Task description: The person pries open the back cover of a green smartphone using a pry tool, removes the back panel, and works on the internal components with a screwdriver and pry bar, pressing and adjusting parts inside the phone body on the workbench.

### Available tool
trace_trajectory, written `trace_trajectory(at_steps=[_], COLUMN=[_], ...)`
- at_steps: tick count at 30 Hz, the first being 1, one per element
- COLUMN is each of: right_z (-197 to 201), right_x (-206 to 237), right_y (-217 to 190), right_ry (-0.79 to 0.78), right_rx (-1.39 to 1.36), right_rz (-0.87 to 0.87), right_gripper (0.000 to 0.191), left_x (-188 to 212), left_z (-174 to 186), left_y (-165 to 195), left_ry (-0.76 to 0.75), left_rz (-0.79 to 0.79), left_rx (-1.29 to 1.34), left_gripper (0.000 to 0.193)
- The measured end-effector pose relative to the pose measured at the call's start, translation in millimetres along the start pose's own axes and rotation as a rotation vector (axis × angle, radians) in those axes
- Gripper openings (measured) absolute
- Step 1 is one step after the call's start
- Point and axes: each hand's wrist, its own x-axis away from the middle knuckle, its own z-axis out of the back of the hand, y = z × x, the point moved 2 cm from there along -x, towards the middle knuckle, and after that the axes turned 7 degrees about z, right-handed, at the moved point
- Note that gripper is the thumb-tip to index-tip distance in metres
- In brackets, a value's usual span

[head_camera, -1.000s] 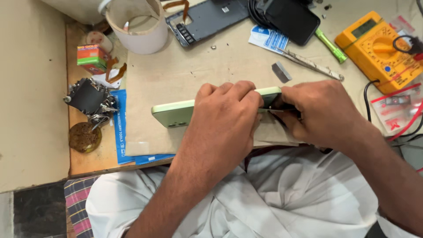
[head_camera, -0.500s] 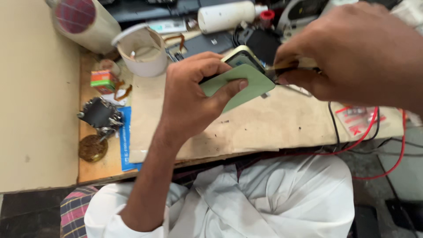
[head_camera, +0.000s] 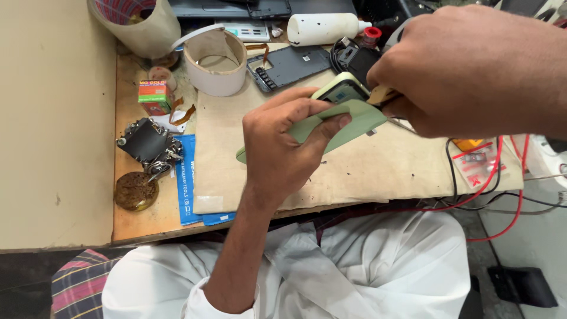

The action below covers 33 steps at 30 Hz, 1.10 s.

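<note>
Pale-green slab phone [head_camera: 331, 127] sits gripped in the left hand [head_camera: 283, 147] above the workbench. The right hand [head_camera: 472, 65] pinches a small tan pick [head_camera: 381, 94] at its edge; prying seems underway, calling for gentle leverage.

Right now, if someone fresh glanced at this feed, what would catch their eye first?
First, the pale green phone lifted above the bench at centre, gripped by the left hand while the right hand presses a small tan tool at its top edge. Next, the red wires trailing off the bench's right side, and the big roll of tape at the upper left of the beige mat.
</note>
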Motion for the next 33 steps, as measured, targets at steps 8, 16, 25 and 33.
trace_trajectory(at_steps=[8,16,25,33], right_z=[17.0,14.4,13.6,-8.5], right_x=[14.3,19.5,2.6,-2.6], right_y=[-15.4,-19.0,-10.8,-25.5], right_ry=[0.046,0.199,0.362,0.445], right_rx=[0.025,-0.153,-0.315,-0.578], right_rz=[-0.012,0.011,0.057,0.155], right_gripper=[0.014,0.018,0.04,0.057], left_x=[7.5,13.2,9.8,12.6], left_z=[14.5,23.6,43.7,39.1], left_y=[4.6,-1.7,-21.5,-28.3], left_ry=[0.062,0.1,0.201,0.178], left_rz=[0.046,0.019,0.226,0.125], left_rx=[0.072,0.118,0.312,0.343], left_gripper=[0.018,0.018,0.017,0.02])
